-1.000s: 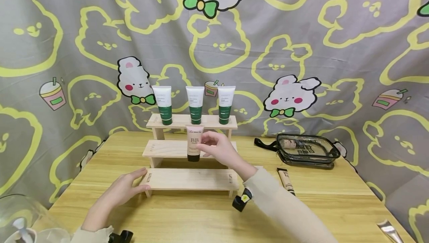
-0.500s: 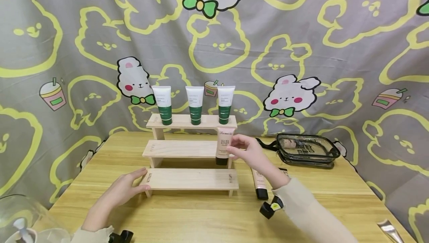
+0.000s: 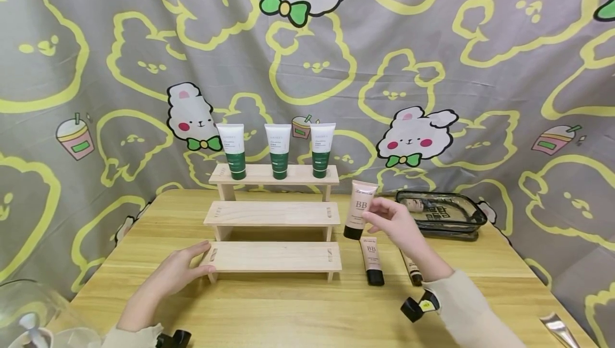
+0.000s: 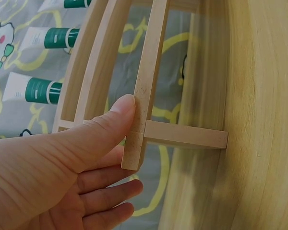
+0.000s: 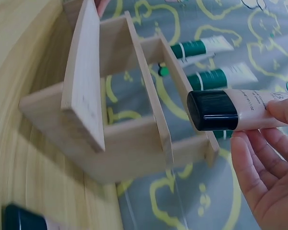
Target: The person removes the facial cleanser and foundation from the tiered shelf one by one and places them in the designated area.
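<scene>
My right hand [image 3: 396,222] pinches a pink BB cream tube [image 3: 360,209] with a black cap, cap downward, right of the wooden display stand [image 3: 274,257]. In the right wrist view, thumb and fingers close on the pink part of that tube [image 5: 254,109]. My left hand [image 3: 175,270] grips the left end of the stand's lowest step. The left wrist view shows the thumb on the board's [image 4: 146,91] front edge, with the index finger behind its end. Three white-and-green tubes [image 3: 278,150] stand upright on the top step.
Another BB cream tube [image 3: 371,262] lies on the table right of the stand. A slim beige tube [image 3: 410,269] lies beyond it, partly behind the right forearm. Behind is a clear pouch [image 3: 447,212] with black trim. A transparent dome [image 3: 38,316] sits at the front left.
My right hand has carried the BB cream tube rightward, from before the middle step to beyond the stand's right side. The tube now tilts slightly. My left hand has stayed put.
</scene>
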